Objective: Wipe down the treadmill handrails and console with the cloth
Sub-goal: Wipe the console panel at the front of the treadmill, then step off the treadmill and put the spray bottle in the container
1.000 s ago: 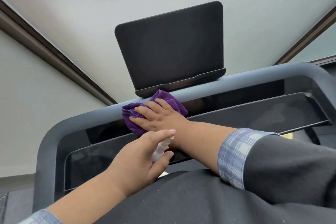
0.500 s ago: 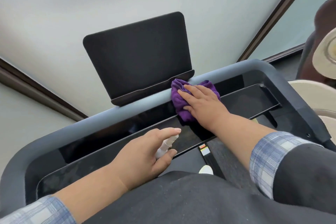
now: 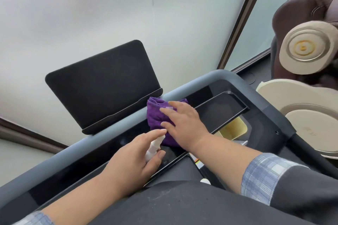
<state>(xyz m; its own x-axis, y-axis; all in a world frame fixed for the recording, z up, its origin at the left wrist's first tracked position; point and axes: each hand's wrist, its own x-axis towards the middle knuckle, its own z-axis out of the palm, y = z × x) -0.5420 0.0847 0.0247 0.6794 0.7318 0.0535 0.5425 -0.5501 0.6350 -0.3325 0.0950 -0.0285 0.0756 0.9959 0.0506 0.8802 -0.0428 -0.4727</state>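
A purple cloth [image 3: 156,115] lies bunched on the treadmill's glossy black console [image 3: 219,113], just below the dark tablet stand [image 3: 102,86]. My right hand [image 3: 182,124] presses flat on the cloth with straight fingers. My left hand [image 3: 135,162] grips a small white spray bottle [image 3: 153,147], forefinger stretched over its top, close in front of the cloth. A grey handrail [image 3: 234,78] runs along the console's far edge and bends down at the right corner.
A brown and beige massage chair [image 3: 309,49] stands close to the right of the treadmill. A frosted window wall [image 3: 91,14] rises behind the console. A yellowish recess [image 3: 234,129] shows under the console's right end. My dark clothing fills the bottom.
My right hand has slid the cloth rightward along the console, from left of the tablet stand to its right end. The view has swung right, bringing the massage chair in. My left hand keeps the bottle.
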